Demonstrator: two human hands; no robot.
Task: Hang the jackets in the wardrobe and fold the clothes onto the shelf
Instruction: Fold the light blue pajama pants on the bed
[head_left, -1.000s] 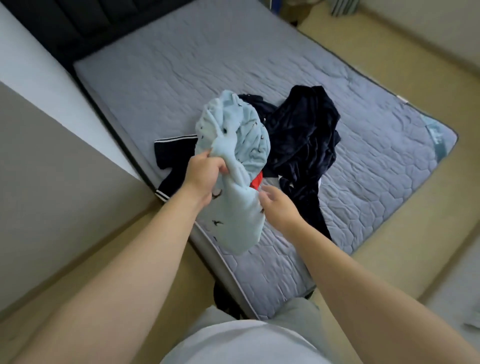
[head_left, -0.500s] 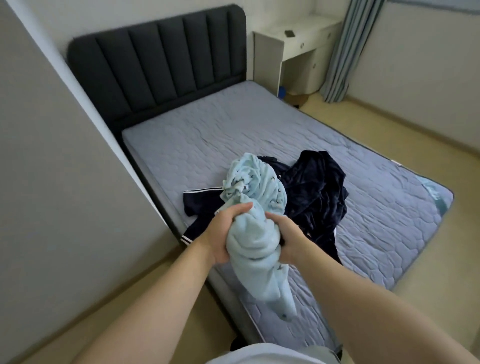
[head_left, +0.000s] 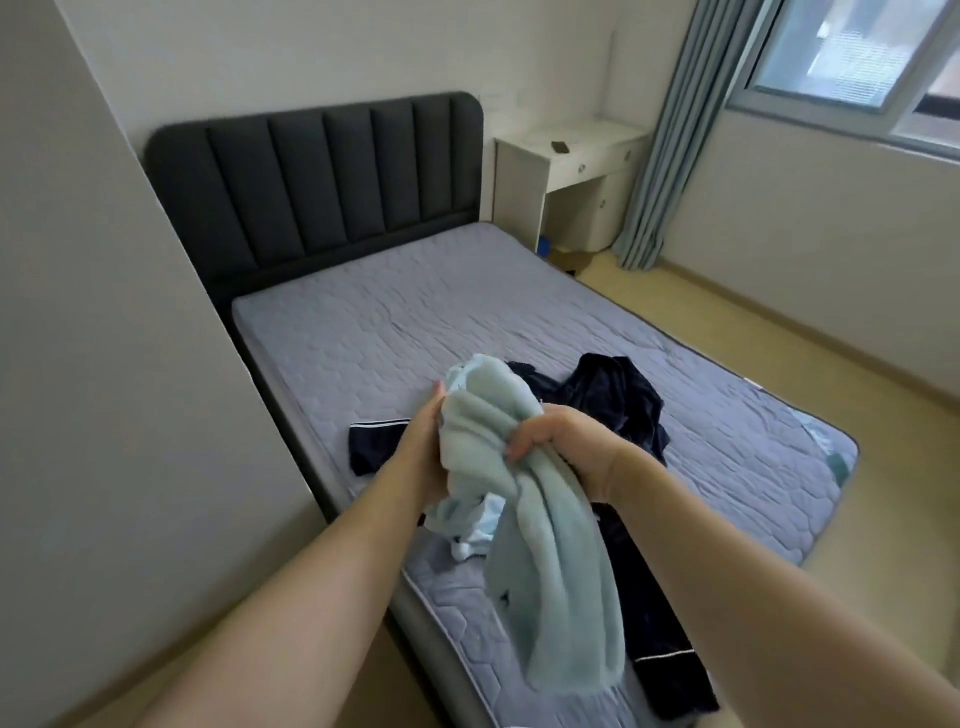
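- Pale blue fleece garment (head_left: 524, 499): bunched, held up in front of the person; long axis runs down and toward the person, loose end hanging below the grip over the near mattress edge.
- Right hand (head_left: 566, 447): fingers curled tight round the upper bunch.
- Left hand (head_left: 423, 447): flat against the bunch's left side, fingers straight; equally near.
- Dark navy velvety clothes (head_left: 618, 395): just beyond and beneath the grip, on the grey quilted mattress (head_left: 395, 322).
- Open room: bare mattress beyond the grip, judged enough for spreading.
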